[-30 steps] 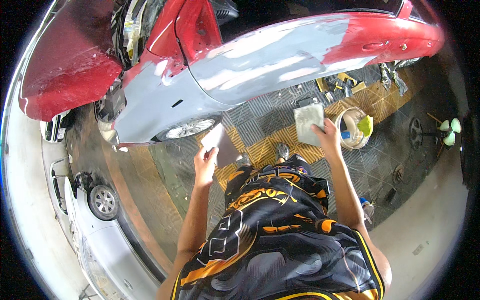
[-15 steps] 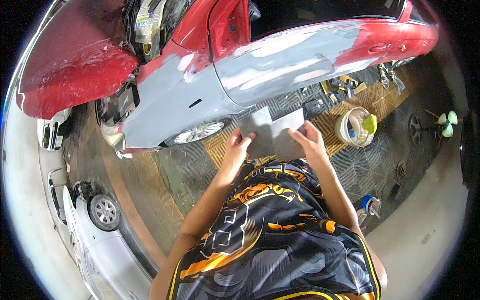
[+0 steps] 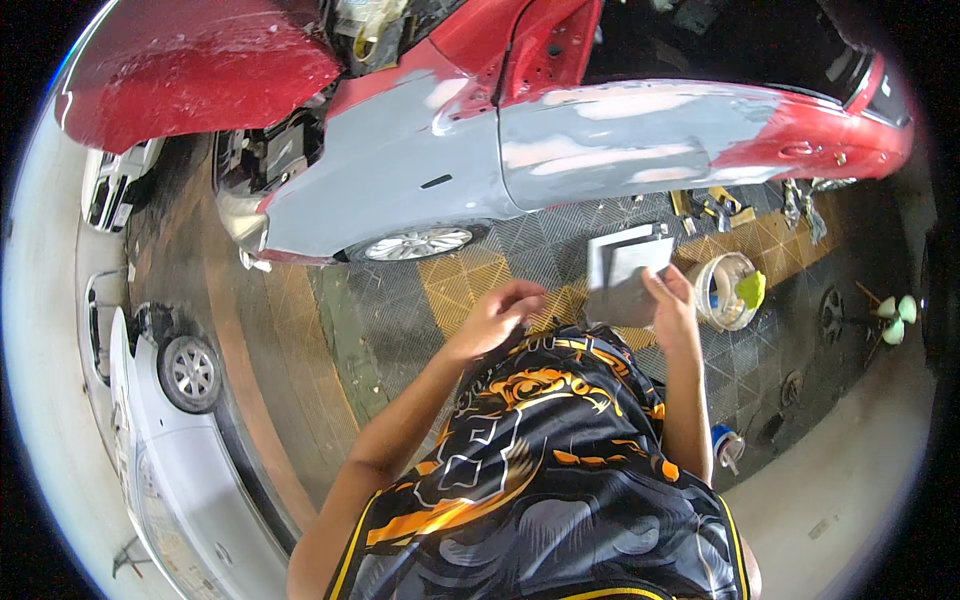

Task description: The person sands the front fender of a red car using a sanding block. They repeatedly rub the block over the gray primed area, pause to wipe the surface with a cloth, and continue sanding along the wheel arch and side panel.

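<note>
My right hand (image 3: pixel 672 305) grips two grey pieces of sandpaper (image 3: pixel 622 290) with the thumb on top. The pieces overlap, and their upper parts catch the light and look pale. To the left of them, my left hand (image 3: pixel 502 315) is in the air apart from the sandpaper, its fingers loosely bent and apart, with nothing seen in it. Beyond both hands stands a red car (image 3: pixel 600 135) whose fender and door are covered with grey and pale patches.
A white bucket (image 3: pixel 707 312) with a yellow-green item in it stands right of my right hand. Scraps (image 3: pixel 712 208) lie on the floor by the car. A blue-topped container (image 3: pixel 728 440) and a green-bladed fan (image 3: pixel 897 320) are at right; a silver car (image 3: pixel 205 490) is at left.
My left hand has let go of its piece of sandpaper and come away. Both pieces are now together in my right hand. The view has shifted, so the car appears further right.
</note>
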The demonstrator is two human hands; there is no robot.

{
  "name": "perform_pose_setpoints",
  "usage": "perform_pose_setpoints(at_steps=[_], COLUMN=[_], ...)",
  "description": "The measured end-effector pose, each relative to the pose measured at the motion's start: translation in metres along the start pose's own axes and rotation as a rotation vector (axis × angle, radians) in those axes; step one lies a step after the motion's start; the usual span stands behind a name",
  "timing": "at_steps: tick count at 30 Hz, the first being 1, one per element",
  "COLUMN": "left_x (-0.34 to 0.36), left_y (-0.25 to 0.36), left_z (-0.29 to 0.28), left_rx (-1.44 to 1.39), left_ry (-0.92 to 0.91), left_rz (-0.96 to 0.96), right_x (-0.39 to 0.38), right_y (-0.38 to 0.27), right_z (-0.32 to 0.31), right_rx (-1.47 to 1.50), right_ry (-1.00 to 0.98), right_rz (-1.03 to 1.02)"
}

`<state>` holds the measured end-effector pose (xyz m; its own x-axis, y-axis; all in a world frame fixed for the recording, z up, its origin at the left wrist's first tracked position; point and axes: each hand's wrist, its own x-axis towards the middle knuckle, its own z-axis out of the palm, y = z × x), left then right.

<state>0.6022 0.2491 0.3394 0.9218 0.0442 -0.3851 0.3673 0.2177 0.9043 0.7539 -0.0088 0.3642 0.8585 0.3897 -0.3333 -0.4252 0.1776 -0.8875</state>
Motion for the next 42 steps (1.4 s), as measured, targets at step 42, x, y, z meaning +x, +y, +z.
perform_pose_setpoints(at_steps=[42], left_x=[-0.131], left_y=[-0.118], left_z=[-0.028], left_rx=[-0.453], left_ry=[1.224], left_rz=[-0.030], right_x=[0.069], right_y=[0.167], right_z=[-0.023], right_rx=[-1.783], right_ry=[-1.255], right_rz=[1.087])
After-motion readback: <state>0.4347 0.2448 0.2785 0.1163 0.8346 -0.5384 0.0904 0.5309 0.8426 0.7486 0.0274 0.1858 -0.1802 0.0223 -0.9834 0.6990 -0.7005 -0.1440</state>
